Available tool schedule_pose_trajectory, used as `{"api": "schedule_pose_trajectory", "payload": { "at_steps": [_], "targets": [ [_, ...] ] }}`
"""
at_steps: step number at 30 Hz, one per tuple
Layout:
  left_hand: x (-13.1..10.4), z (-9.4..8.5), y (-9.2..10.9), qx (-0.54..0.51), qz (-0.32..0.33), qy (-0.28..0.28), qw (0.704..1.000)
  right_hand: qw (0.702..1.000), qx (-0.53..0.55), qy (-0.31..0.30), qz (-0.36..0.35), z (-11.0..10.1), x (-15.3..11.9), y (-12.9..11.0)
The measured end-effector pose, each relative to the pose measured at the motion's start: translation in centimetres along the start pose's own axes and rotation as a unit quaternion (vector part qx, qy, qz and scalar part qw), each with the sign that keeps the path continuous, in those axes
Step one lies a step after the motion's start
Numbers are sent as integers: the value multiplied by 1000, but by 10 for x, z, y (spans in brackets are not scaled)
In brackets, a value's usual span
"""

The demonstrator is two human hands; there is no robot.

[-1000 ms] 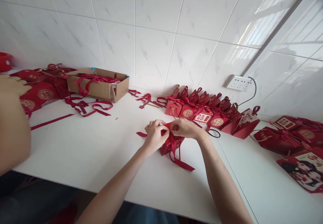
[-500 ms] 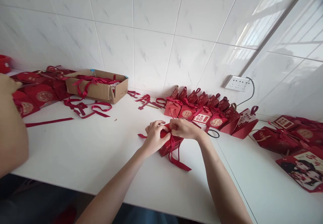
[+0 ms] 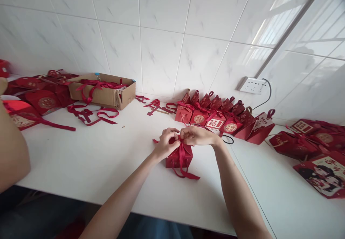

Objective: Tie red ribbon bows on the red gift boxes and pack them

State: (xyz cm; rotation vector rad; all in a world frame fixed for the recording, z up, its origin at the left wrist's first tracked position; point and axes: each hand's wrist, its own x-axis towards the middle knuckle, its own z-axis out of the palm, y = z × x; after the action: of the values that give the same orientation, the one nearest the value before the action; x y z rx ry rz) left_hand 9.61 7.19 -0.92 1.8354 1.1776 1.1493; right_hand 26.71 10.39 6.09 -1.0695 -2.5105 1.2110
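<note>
A small red gift box (image 3: 172,161) stands on the white table in front of me. Dark red ribbon (image 3: 182,154) runs over its top and down the near side, with a loose end trailing on the table. My left hand (image 3: 167,144) pinches the ribbon at the top of the box from the left. From the right, my right hand (image 3: 198,136) pinches it too, close beside the left fingertips. The fingers partly cover the box top and the ribbon's crossing, so whether a knot is there I cannot tell.
A cardboard box (image 3: 126,97) of ribbon stands by the wall, with loose ribbons (image 3: 107,115) before it. Red gift boxes line the back (image 3: 215,122) and lie at right (image 3: 285,144) and left (image 3: 45,101). A power strip (image 3: 252,85) hangs on the wall. Another person's arm (image 3: 13,142) reaches in left.
The gift box under my hands has turned so its near side faces me more squarely. My hands stay at its top. At left, a box with ribbon has shifted beside the other person's arm.
</note>
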Motion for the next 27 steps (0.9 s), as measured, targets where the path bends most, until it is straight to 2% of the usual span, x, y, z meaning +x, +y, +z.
{"api": "schedule_pose_trajectory", "payload": {
  "at_steps": [2, 3, 7, 9, 10, 13, 16, 18, 20, 22, 24, 27],
  "targets": [
    [1, -1, 0, -10, 18, -11, 1000, 996, 67, -47, -17, -4, -4, 1],
    [2, -2, 0, -23, 24, 5, 999, 994, 90, -61, -25, -5, -7, 1],
    [6, -8, -4, -131, 6, 152, 980, 976, 184, -110, -45, -12, -23, 2],
    [9, -16, -8, -164, -5, 182, 970, 964, 238, -97, -62, -15, -31, 3],
    [12, -22, -9, -170, -9, 183, 968, 958, 267, -65, -76, -17, -35, 4],
    [21, -40, -5, -189, -21, 168, 967, 933, 333, 59, -122, -20, -42, 6],
    [35, -56, 20, -208, -18, 142, 967, 922, 330, 119, -164, -23, -44, 5],
    [42, -63, 46, -208, -5, 94, 974, 915, 325, 150, -187, -23, -44, 2],
    [47, -66, 72, -178, 8, 3, 984, 902, 330, 207, -188, -23, -43, -3],
    [49, -67, 91, -144, 29, -41, 988, 888, 331, 267, -178, -22, -43, -9],
    [49, -68, 100, -145, 55, -43, 987, 878, 320, 310, -172, -21, -43, -15],
    [47, -75, 100, -178, 93, -69, 977, 868, 310, 345, -178, -18, -43, -23]
  ]
}}
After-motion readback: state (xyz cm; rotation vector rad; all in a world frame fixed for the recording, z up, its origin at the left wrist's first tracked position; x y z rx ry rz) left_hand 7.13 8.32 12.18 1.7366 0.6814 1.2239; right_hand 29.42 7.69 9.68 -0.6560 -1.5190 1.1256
